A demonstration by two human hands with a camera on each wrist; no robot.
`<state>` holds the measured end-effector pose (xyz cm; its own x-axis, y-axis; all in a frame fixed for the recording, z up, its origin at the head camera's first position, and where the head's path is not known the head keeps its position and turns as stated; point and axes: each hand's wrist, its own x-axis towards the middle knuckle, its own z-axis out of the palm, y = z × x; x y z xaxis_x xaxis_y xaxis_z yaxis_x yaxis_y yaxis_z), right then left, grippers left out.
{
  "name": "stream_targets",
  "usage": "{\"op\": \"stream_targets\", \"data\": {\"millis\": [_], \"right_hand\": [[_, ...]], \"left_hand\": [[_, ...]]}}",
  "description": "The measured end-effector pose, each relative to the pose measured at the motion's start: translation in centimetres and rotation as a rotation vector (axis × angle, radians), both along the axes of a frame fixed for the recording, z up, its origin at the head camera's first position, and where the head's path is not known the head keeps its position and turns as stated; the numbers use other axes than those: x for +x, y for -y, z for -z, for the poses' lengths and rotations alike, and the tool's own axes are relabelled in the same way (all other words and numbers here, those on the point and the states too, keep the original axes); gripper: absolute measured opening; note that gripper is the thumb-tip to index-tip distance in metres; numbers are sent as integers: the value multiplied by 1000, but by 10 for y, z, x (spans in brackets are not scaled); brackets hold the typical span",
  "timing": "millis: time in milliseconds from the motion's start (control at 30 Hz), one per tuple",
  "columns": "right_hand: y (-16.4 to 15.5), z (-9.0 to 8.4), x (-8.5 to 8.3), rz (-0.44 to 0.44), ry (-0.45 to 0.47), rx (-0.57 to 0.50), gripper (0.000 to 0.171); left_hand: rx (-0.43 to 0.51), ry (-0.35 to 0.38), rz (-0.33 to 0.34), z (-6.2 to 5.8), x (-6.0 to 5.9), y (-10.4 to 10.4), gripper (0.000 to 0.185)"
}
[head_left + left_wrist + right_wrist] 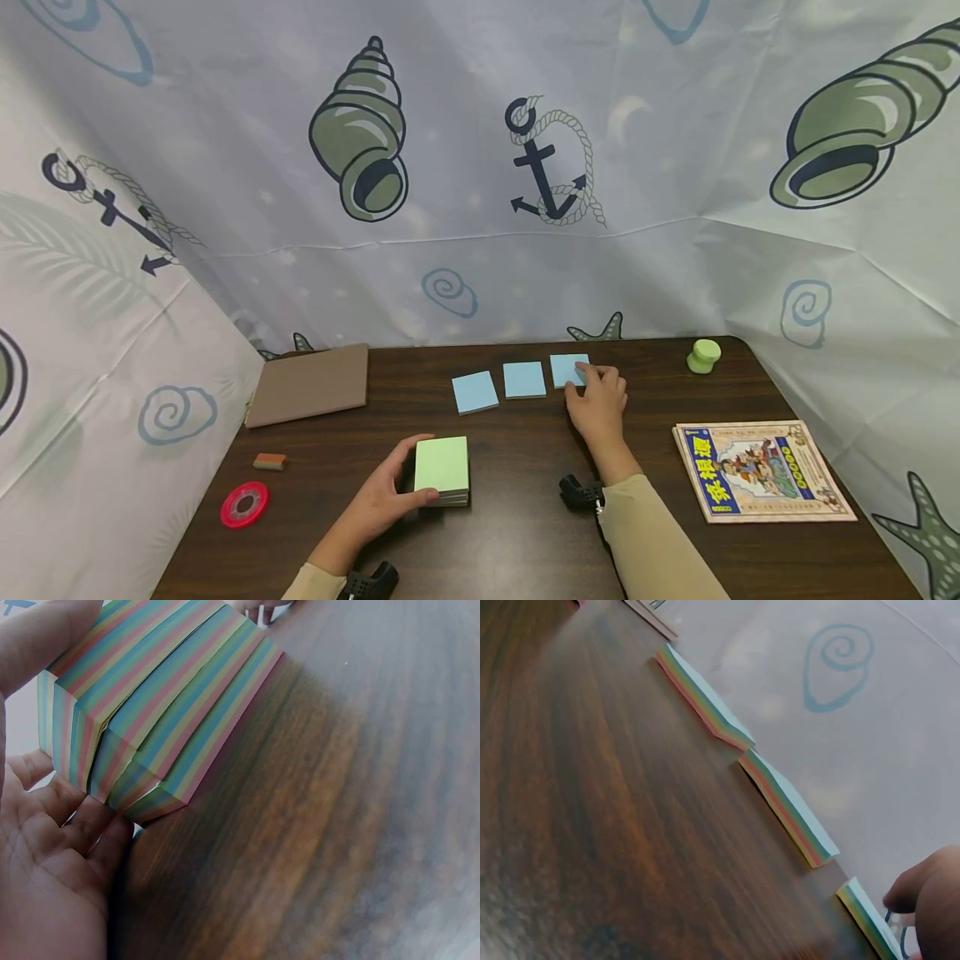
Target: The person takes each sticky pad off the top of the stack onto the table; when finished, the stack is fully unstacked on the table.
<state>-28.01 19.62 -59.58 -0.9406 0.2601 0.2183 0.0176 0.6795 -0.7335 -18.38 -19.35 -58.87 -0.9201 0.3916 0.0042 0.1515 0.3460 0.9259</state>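
A stack of sticky note pads (pixel 442 467) with a pale green top stands near the table's front. My left hand (pixel 384 497) grips it from the left, thumb at the near side and fingers behind. In the left wrist view, colored stripes run along the layered sides of the stack (pixel 161 697). Farther back, three light blue sticky note pads lie in a row: a left one (pixel 476 392), a middle one (pixel 524 380) and a right one (pixel 565 371). My right hand (pixel 602 408) pinches the right pad, index finger over its right side and thumb at its near edge.
A brown board (pixel 311 387) lies at the back left. An orange-and-grey eraser (pixel 270 462) and a red ring-shaped roll (pixel 244 505) are at left. At right are a green knob-like object (pixel 703 357) and illustrated books (pixel 761 471). A patterned curtain (pixel 465 167) hangs behind.
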Motion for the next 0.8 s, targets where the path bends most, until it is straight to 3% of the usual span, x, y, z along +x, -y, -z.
{"op": "stream_targets", "data": {"millis": [200, 367, 500, 600, 800], "right_hand": [[2, -2, -1, -49, -184, -106, 46], [9, -5, 0, -227, -369, -253, 47], [20, -5, 4, -358, -417, -341, 49], [31, -4, 7, -422, -443, -325, 52], [54, -4, 15, -578, -519, -192, 54]], "left_hand": [[4, 2, 4, 1, -1, 0, 87], [4, -1, -1, 1, -1, 0, 86], [6, -12, 1, 3, -2, 1, 86], [4, -18, 0, 4, -2, 1, 86], [9, -23, 4, 4, -2, 1, 85]]}}
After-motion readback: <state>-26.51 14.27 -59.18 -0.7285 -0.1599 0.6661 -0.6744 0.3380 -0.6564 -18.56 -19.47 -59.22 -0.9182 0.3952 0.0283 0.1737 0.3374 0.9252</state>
